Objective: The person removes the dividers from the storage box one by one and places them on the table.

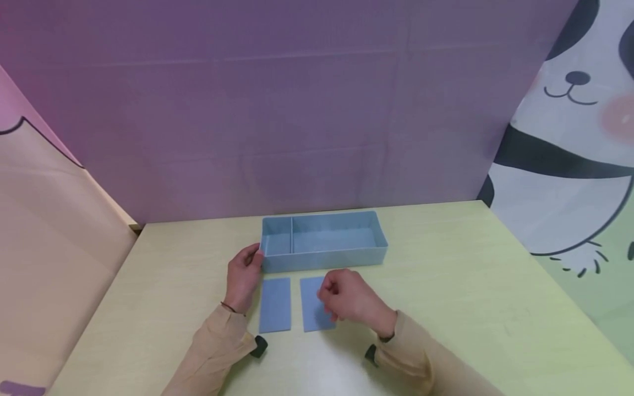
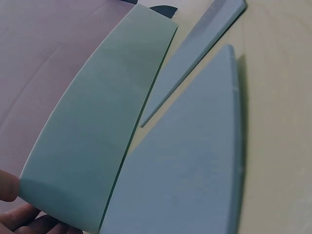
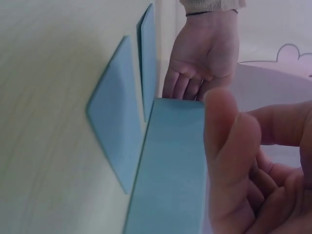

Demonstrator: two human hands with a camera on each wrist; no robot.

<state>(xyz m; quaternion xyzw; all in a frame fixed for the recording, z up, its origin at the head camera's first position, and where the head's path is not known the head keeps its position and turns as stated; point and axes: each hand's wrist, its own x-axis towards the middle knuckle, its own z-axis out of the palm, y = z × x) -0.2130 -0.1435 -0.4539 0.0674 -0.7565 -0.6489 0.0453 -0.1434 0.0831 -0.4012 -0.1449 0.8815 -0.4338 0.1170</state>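
A light-blue rectangular box (image 1: pixel 324 258), split by a divider into a small left and a large right compartment, stands on the table. At its left end my left hand (image 1: pixel 244 278) touches the end wall, thumb near the front corner; some fingertips are hidden behind the box in the right wrist view. In front of the box lie two flat blue panels, the left panel (image 1: pixel 275 305) and the right panel (image 1: pixel 313 308). My right hand (image 1: pixel 351 297) hovers over the right panel, fingers curled in and thumb against a finger, with nothing visible between them.
The pale wooden table (image 1: pixel 446 275) meets a purple backdrop (image 1: pixel 307 110) close behind the box. A panda picture (image 1: pixel 569 203) covers the right wall. A beige panel (image 1: pixel 49 264) stands on the left. Dark wrist devices (image 1: pixel 259 346) sit under both sleeves.
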